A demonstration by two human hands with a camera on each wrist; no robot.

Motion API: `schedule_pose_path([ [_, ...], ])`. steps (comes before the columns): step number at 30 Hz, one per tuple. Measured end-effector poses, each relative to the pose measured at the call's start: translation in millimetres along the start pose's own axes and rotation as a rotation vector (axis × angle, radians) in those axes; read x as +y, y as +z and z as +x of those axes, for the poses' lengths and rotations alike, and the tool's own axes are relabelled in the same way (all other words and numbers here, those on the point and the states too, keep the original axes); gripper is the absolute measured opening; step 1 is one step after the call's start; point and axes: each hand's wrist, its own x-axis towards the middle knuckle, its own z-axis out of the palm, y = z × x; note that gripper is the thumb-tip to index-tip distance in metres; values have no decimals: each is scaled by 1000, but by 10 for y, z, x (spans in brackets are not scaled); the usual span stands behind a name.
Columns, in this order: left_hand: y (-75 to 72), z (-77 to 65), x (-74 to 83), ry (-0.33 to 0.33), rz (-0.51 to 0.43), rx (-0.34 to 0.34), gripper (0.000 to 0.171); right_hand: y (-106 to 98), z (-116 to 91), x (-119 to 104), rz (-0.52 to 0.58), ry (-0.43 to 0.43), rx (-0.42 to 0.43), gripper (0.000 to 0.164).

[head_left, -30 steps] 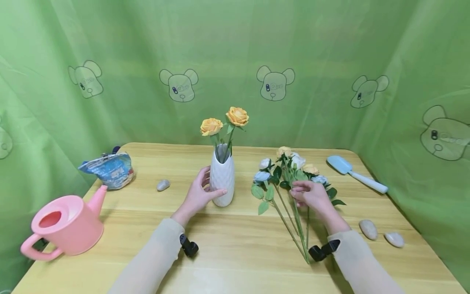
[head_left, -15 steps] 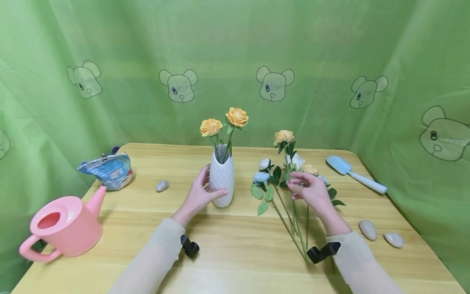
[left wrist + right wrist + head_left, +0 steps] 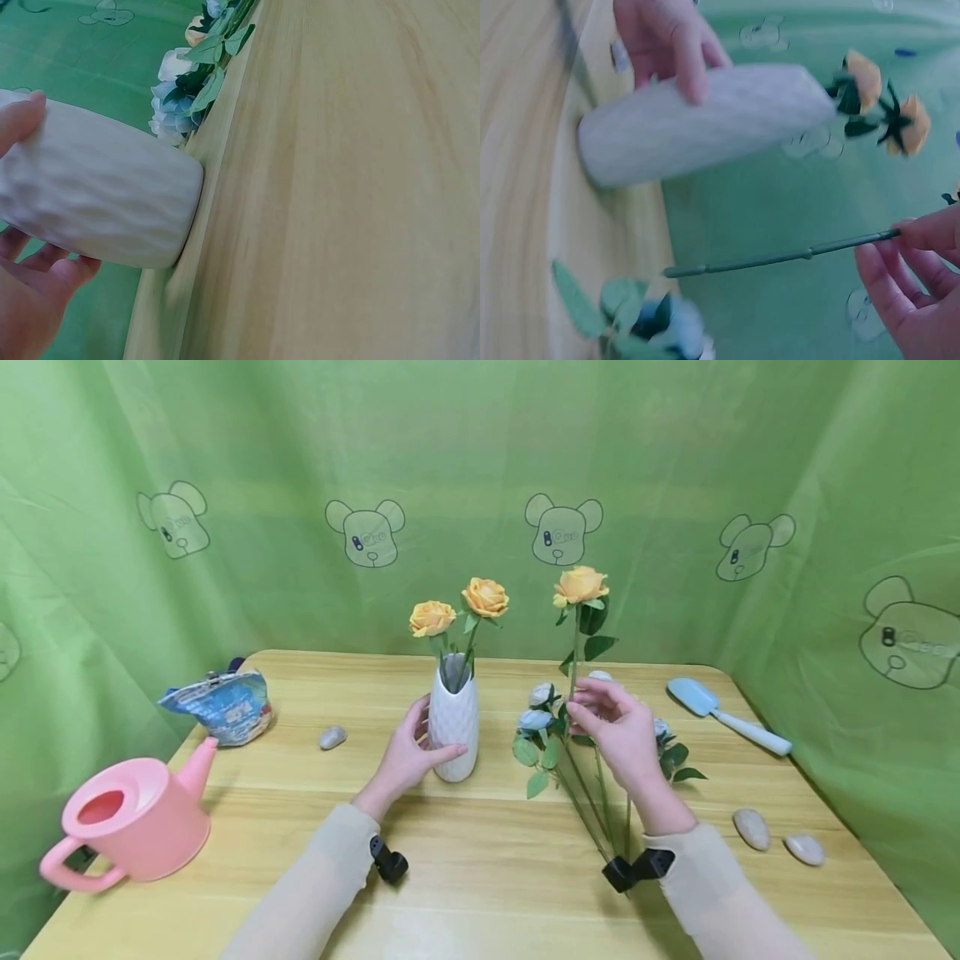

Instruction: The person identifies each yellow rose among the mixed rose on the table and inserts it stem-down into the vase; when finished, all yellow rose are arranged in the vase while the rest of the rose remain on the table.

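My left hand (image 3: 401, 760) grips a white textured vase (image 3: 455, 731), which stands upright on the wooden table; thumb and fingers lie on opposite sides of it in the left wrist view. Two orange-yellow roses (image 3: 486, 598) rise from its mouth. To the right, my right hand (image 3: 630, 735) pinches the stem of another yellow rose (image 3: 581, 587) and holds it upright, bloom at the top. In the right wrist view the bare lower stem (image 3: 780, 261) hangs free above the table. White and blue flowers (image 3: 534, 720) lie below that hand, which partly hides them.
A pink watering can (image 3: 146, 827) and a crumpled blue bag (image 3: 232, 710) stand at the left, near a grey stone (image 3: 332, 737). At the right lie a light-blue scoop (image 3: 693, 695) and two stones (image 3: 752, 828). Green curtain (image 3: 480, 460) surrounds the table.
My right hand has drawn the yellow rose up out of the pile of flowers and slightly left. The left hand and the vase have stayed where they were.
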Motion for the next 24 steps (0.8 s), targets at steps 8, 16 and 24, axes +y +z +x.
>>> schedule_pose_path([
  [8,16,57,-189,11,-12,17,86,284,53,-360,49,-162,37,32],
  [16,3,29,-154,25,-17,13,84,568,206,-725,87,-345,10,30],
  [24,1,-4,-32,26,3,-3,81,853,326,-1021,126,-523,10,27],
])
